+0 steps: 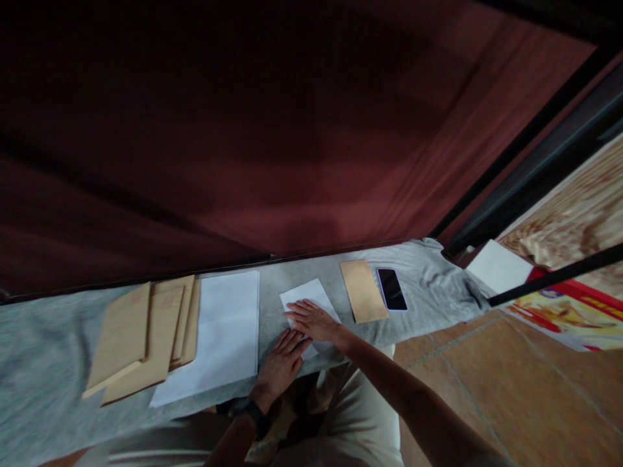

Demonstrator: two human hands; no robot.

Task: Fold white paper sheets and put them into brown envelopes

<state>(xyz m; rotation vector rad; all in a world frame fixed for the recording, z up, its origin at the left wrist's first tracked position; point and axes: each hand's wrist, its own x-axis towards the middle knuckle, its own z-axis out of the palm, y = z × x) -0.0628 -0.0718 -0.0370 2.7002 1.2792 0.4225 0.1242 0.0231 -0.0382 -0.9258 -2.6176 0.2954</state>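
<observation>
my left hand point(281, 363) is nearest to me, flat and open, fingers together and pointing away, palm down on the grey cloth point(48, 363) at the near edge of the folded white sheet point(311, 299); a dark band sits on that wrist; my right hand point(314, 320) comes in just beyond it, also flat, fingers spread a little and pressed on top of the sheet, covering its near half; nothing is pinched, both palms only press down; to the left of my left hand lies a larger white paper point(221, 331), and further left a fanned stack of brown envelopes point(146, 334), overlapping one another; to the right of my right hand, just apart from the sheet, lies one brown envelope point(363, 290), and right beside that a dark phone point(392, 289), screen up; beyond it all hangs a dark red curtain point(292, 130).
</observation>
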